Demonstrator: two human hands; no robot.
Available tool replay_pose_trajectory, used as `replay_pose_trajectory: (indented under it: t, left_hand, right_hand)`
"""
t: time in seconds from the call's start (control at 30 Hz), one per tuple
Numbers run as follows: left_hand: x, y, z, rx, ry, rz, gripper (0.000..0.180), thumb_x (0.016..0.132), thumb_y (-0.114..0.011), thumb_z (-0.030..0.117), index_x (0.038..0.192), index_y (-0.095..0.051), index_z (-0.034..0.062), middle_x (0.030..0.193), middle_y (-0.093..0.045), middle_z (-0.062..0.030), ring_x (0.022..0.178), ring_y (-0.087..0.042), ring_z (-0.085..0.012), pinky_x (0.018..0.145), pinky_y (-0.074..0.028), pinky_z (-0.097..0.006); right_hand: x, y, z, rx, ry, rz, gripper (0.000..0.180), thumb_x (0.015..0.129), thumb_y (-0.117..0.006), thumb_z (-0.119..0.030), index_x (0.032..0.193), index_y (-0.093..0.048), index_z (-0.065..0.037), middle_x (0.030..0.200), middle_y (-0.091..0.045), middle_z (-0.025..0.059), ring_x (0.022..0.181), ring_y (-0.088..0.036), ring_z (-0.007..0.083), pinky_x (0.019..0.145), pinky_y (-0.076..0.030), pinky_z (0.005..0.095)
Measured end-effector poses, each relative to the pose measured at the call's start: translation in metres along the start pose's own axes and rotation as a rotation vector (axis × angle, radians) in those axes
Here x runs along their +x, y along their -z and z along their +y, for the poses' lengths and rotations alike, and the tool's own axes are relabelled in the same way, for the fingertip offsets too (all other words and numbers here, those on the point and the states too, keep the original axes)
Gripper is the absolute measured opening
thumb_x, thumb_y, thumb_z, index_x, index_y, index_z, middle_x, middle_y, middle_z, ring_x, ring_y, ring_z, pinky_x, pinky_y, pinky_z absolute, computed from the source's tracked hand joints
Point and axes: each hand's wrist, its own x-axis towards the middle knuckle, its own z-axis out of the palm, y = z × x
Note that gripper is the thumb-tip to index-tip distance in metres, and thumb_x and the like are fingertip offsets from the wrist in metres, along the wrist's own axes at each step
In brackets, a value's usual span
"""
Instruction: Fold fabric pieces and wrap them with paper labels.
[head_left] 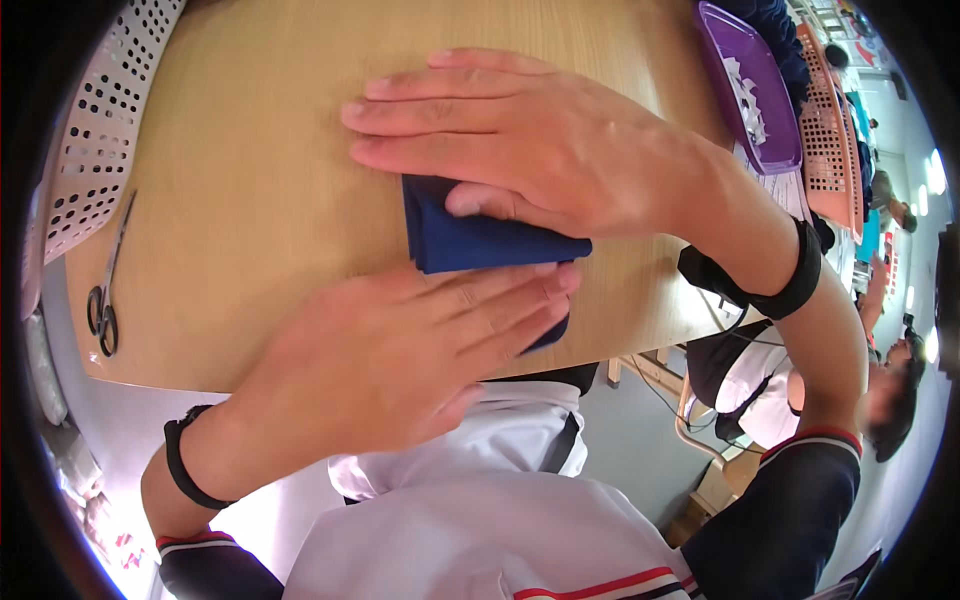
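Pressing flat from both sides, two hands hold a folded dark blue cloth [480, 238] against a light wooden table [250, 190]. The right hand [540, 140] lies over the far edge of the cloth with its fingers [420, 115] extended and slightly spread, their tips resting on bare wood beyond the cloth's left edge; its thumb [490, 203] presses on top of the fabric. The left hand [400, 350] lies palm down with fingers [500, 305] straight and together, covering the near edge of the cloth, so that only a strip of blue shows between the two hands. Neither hand is clenched; both rest open on the cloth. Scissors [105, 290] lie well left of the fingers, beside a perforated white basket [100, 120]. A purple tray [755, 85] sits behind the right wrist.
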Motion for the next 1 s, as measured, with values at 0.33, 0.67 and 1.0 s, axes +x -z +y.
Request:
replay_pose_trajectory:
  t: [0.33,0.67,1.0]
  left_hand:
    - [0.003,-0.021,0.027,0.270,-0.248,-0.058,0.054,0.097,-0.046,0.017,0.150,-0.049,0.0081,0.159,-0.045,-0.0018,0.149,-0.038,-0.0141,0.125,-0.026,-0.033]
    - [0.006,-0.023,0.029,0.019,-0.311,0.005,0.047,0.102,-0.046,0.020,0.148,-0.049,0.0114,0.160,-0.044,0.0009,0.149,-0.038,-0.0133,0.125,-0.025,-0.034]
    - [0.007,0.054,-0.021,0.467,0.110,-0.123,0.087,0.073,-0.078,0.036,0.151,-0.049,0.0125,0.161,-0.042,-0.0018,0.150,-0.036,-0.0245,0.124,-0.029,-0.048]
  right_hand:
    - [-0.007,-0.003,-0.006,-0.050,0.004,0.051,0.062,0.096,-0.058,-0.049,0.142,-0.057,-0.007,0.149,-0.055,0.0098,0.142,-0.047,0.0250,0.122,-0.031,0.0424]
    - [-0.011,-0.006,-0.009,-0.069,0.013,0.118,0.063,0.094,-0.060,-0.049,0.140,-0.058,-0.007,0.146,-0.058,0.0091,0.141,-0.048,0.0229,0.123,-0.030,0.0402]
    - [-0.013,-0.010,-0.003,-0.113,0.069,0.089,0.052,0.093,-0.066,-0.034,0.137,-0.060,-0.006,0.143,-0.059,0.0116,0.139,-0.049,0.0250,0.123,-0.031,0.0418]
